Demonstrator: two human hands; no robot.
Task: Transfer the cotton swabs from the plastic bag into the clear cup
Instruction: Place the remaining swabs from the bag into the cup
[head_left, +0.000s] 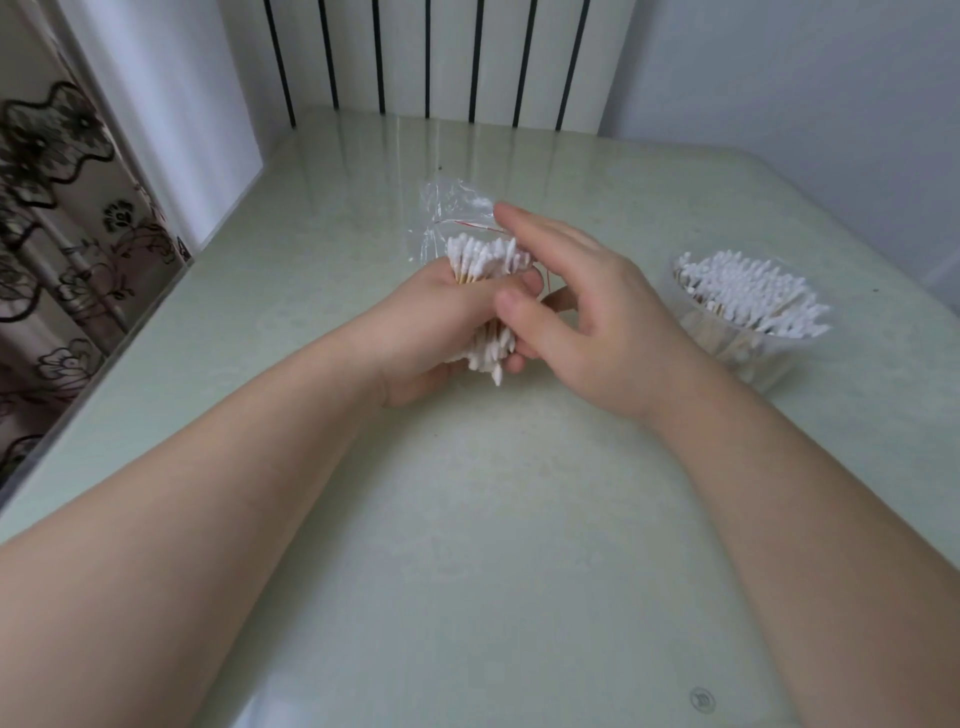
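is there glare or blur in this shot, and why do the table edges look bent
Head view: soft even light, no hard shadows; the glossy table mirrors the radiator's dark stripes near its far edge; the wide-angle lens bows the table edges and stretches the forearms; the right hand looks slightly motion-smeared, the cotton swabs in the left hand sharper.

The left grip (441, 317), closed round the cotton swabs (488, 260), hides the middle of their sticks, the right grip (602, 312) covers the plastic bag's (447, 208) right side, the left forearm (182, 493) and right forearm (810, 499) run off the picture's edges, and a round mark (702, 699) on the desk (519, 545) is too small to read.
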